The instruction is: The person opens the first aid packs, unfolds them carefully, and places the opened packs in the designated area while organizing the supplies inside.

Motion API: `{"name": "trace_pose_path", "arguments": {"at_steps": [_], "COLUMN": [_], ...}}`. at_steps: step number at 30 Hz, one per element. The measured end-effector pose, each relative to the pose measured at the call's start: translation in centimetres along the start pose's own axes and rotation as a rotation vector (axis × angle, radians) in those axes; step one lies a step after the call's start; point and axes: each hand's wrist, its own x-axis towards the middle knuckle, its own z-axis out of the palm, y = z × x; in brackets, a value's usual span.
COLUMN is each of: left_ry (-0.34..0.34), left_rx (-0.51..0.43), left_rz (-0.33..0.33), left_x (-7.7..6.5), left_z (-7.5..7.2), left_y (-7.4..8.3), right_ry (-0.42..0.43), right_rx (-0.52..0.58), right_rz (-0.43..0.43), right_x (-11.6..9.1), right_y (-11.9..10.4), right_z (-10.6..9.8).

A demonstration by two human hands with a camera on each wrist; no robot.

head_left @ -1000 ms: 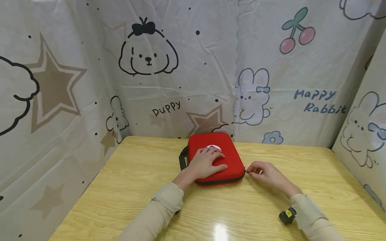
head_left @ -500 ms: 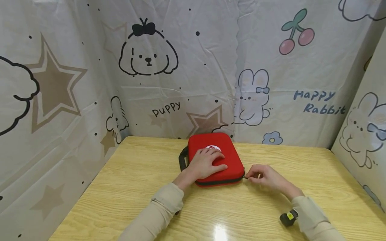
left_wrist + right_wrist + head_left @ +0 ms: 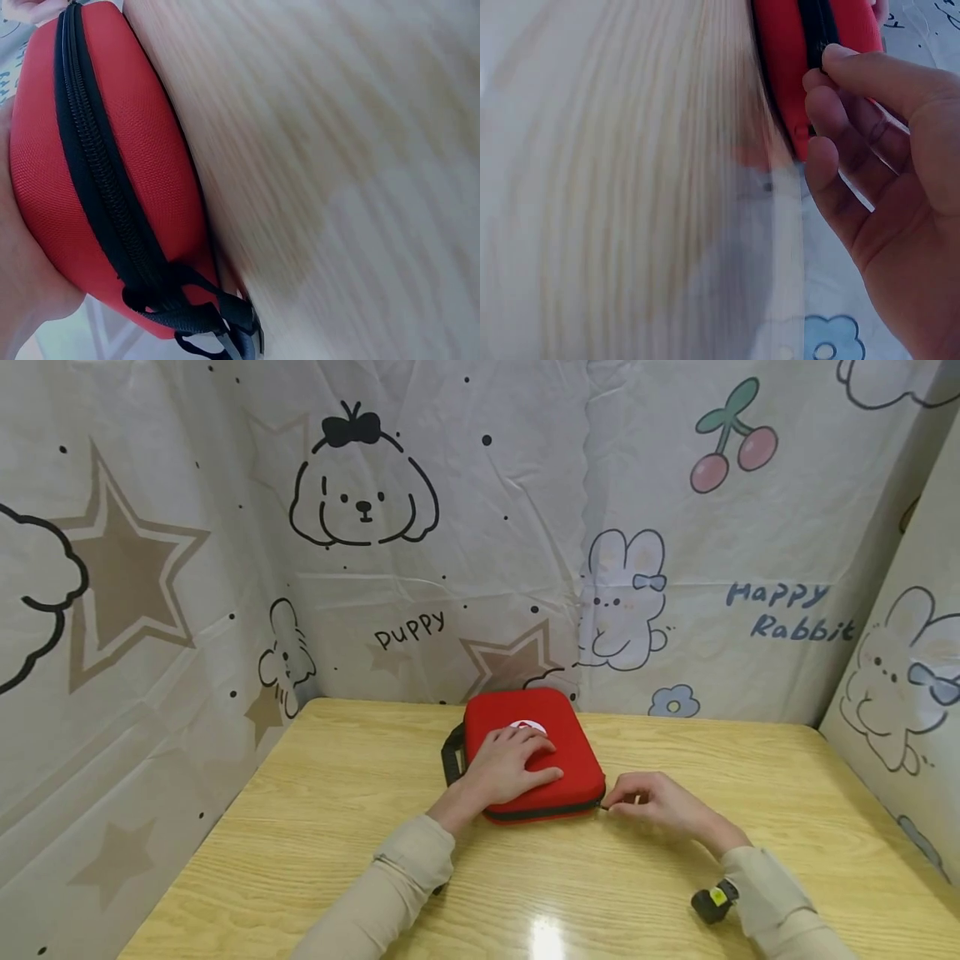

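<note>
A red zippered case (image 3: 573, 747) with a white round emblem lies flat near the back of the table. My left hand (image 3: 506, 768) rests on its lid with the fingers spread. At the case's front right corner my right hand (image 3: 652, 802) pinches the zipper pull (image 3: 603, 807) between thumb and forefinger. In the right wrist view, the thumb and forefinger meet on the black zipper (image 3: 817, 30), while the other fingers curl loosely. The left wrist view shows the front zipper (image 3: 101, 165) with its teeth joined. The case's inside is hidden.
A black strap handle (image 3: 452, 756) sticks out from the case's left side. The wooden table (image 3: 337, 860) stretches around the case. A printed curtain (image 3: 360, 585) hangs behind and on both sides. A small black device (image 3: 712, 903) is at the right wrist.
My right hand has moved slightly left and toward me, bringing the zipper pull around the case's front right corner. My left hand stays on the lid.
</note>
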Motion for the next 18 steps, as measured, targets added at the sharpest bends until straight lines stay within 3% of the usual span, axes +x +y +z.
{"name": "trace_pose_path", "arguments": {"at_steps": [8, 18], "left_ry": [0.034, 0.064], "left_rx": [-0.011, 0.042], "left_rz": [-0.044, -0.131], "left_x": [-0.1, -0.6], "left_z": [0.0, 0.2], "left_y": [0.9, 2.1], "right_ry": [-0.03, 0.003], "right_rx": [0.032, 0.072], "right_rz": [0.074, 0.061], "right_x": [0.9, 1.1], "right_y": [-0.8, -0.9], "right_z": [0.9, 1.9]}}
